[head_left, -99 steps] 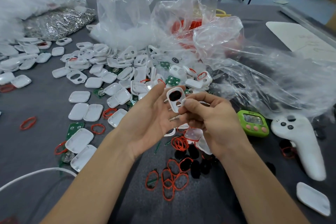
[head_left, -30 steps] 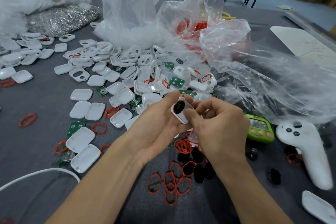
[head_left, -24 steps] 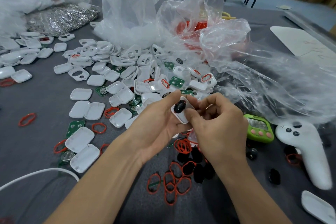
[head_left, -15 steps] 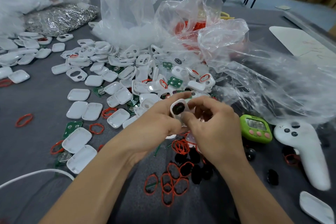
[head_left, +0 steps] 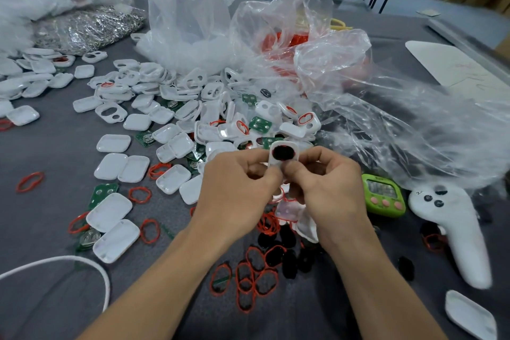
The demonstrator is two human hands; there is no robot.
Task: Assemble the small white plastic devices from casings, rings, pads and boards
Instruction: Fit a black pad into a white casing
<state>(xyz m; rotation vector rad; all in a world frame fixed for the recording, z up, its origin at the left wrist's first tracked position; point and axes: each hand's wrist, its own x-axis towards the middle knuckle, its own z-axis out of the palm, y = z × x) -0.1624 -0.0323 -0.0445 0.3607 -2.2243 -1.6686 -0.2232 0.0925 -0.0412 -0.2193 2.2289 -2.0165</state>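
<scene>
Both hands are raised over the middle of the grey felt-covered surface (head_left: 52, 152), pinching 1 small white plastic casing with an oval opening (head_left: 276, 160) between them. The left hand (head_left: 234, 190) grips the casing's left side with curled fingers and thumb. The right hand (head_left: 331, 190) grips its right side the same way, with the thumb on the lower front. A black oval pad (head_left: 283, 152) fills the casing's opening.

Below the hands, towards the near edge, lie loose red rubber rings (head_left: 248, 279) and more black oval pads (head_left: 289, 265). Beyond the hands and out to the left edge spreads a heap of white casing halves (head_left: 179, 96) mixed with small green circuit boards (head_left: 259, 123). Crumpled clear plastic bags (head_left: 386, 119) cover the far and right part of the surface. A lime-green digital timer (head_left: 383, 197) sits just right of the right hand, beside a white handheld controller (head_left: 455, 232). A bag of silvery metal pieces (head_left: 88, 27) lies at the far left corner.
</scene>
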